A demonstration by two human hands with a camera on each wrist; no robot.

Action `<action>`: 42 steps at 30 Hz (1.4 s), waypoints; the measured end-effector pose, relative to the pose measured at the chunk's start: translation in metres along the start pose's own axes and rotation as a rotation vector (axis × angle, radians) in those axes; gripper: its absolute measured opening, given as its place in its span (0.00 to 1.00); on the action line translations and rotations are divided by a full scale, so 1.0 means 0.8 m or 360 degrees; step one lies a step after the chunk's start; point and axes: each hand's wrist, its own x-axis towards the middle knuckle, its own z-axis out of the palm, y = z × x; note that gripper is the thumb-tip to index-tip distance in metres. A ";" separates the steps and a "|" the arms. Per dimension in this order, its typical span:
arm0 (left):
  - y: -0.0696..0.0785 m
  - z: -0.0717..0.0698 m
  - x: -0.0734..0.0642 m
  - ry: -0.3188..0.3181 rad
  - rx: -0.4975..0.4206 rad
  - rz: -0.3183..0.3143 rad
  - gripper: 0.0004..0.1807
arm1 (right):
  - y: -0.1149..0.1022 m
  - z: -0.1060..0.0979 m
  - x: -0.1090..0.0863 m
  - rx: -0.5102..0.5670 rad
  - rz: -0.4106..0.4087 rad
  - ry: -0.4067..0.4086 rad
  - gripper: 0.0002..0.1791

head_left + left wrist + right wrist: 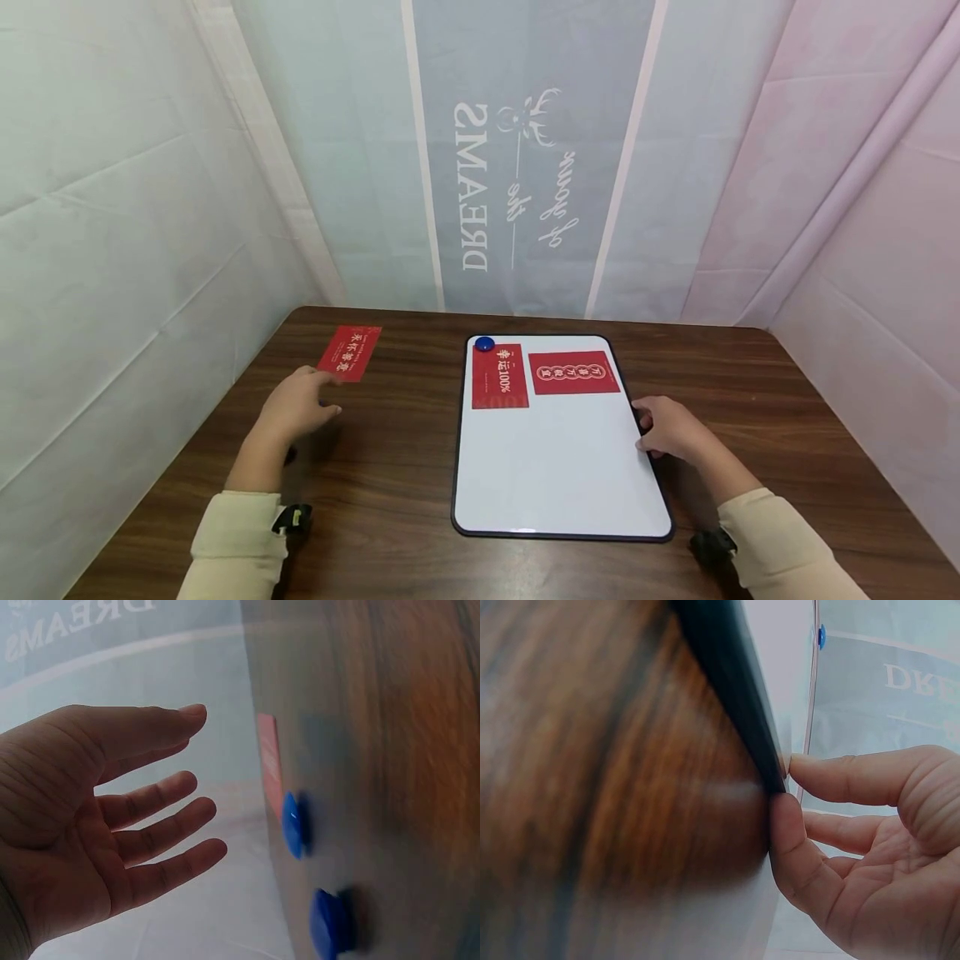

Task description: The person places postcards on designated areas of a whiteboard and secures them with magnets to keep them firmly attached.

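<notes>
I see left hand (298, 404) hovering over table (397, 475), fingers apart near blue knobs (292, 825), right hand (671, 427) beside whiteboard (551, 471), thumb and finger clamped on its edge

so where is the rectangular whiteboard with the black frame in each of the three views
Head: lower half, right of centre: the rectangular whiteboard with the black frame on the brown wood-grain table.
Left wrist: not in it.
Right wrist: upper middle, its black edge slanting down to the right hand.
Shared landmark: white reversed "DREAMS" lettering, top centre, top left and upper right respectively, cut off in the right wrist view.
</notes>
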 end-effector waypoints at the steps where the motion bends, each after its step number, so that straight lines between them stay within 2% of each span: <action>1: -0.004 0.001 0.001 -0.0011 -0.0002 -0.0009 0.21 | 0.000 0.000 0.000 0.0000 0.0001 0.0002 0.39; 8: -0.022 0.008 0.006 -0.0151 0.0042 -0.0096 0.22 | 0.000 -0.001 -0.001 -0.0004 0.0015 0.0010 0.38; 14: -0.029 0.011 0.008 -0.0252 0.0059 -0.0175 0.23 | -0.002 0.000 -0.001 0.0008 0.0021 0.0000 0.38; 19: -0.032 0.016 0.012 -0.0303 0.0051 -0.0191 0.21 | -0.002 0.001 -0.002 0.0015 0.0022 0.0002 0.38; 30: -0.029 0.017 0.020 -0.0290 0.0113 -0.0192 0.11 | -0.001 0.001 -0.001 0.0000 0.0024 0.0014 0.38; 42: -0.027 0.018 0.018 -0.0257 0.0075 -0.0134 0.07 | -0.003 0.003 -0.002 -0.0019 0.0014 0.0015 0.38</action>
